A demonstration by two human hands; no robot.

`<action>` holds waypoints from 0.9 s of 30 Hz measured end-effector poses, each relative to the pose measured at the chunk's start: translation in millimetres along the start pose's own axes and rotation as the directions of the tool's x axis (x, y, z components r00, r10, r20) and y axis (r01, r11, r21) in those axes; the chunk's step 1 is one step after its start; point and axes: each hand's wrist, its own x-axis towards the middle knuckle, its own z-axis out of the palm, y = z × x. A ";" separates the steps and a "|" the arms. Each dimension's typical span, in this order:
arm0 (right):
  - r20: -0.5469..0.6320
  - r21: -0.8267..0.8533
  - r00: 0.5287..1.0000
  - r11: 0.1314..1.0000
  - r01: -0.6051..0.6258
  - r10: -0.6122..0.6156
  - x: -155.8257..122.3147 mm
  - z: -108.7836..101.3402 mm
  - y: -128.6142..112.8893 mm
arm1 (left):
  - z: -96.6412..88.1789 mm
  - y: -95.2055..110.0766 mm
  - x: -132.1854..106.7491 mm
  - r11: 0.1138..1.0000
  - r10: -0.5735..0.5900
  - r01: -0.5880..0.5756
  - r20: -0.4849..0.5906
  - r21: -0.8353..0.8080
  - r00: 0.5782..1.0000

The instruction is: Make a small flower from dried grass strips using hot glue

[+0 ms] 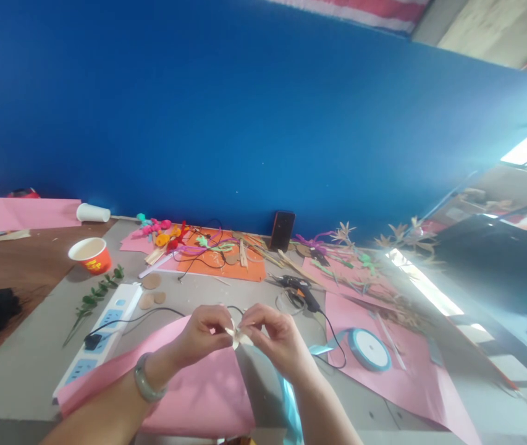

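Thumb and fingertips of my left hand (pixel 202 337) pinch one side of a small cream-coloured, petal-like piece (pixel 235 342). Its other side is between the closed fingertips of my right hand (pixel 275 337). The fingers cover part of the piece, so its full shape is hidden. Both hands are over the table near a pink paper sheet (pixel 207 395), which lies under my left forearm. A light blue ribbon (pixel 291 408) runs beneath my right wrist towards its round spool (pixel 369 350) on the right. Beyond my right hand lies a black glue gun (pixel 303 290) with a cord.
A white power strip (pixel 105 337) with a black plug, a leafy green sprig (pixel 94 298) and an orange-red paper cup (pixel 91 254) stand left. Orange paper (pixel 226 262) with colourful craft bits lies behind. A phone (pixel 282 230) leans against the blue wall (pixel 226 111). Dried stems lie back right.
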 end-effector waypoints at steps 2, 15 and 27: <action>0.013 0.087 0.998 0.995 -0.056 0.055 0.0 -0.1 1.1 | -0.5 1.9 0.7 1.000 0.005 -0.005 -0.006 0.026 1.000; -0.058 0.320 0.970 0.925 -0.206 0.236 -2.0 7.9 1.1 | -2.6 -1.4 0.3 0.999 0.010 -0.012 -0.039 -0.047 0.999; -0.144 -0.042 0.985 0.994 -0.099 0.092 -11.4 9.4 2.4 | 0.5 -0.4 5.4 0.928 -0.199 0.193 0.013 -0.318 0.980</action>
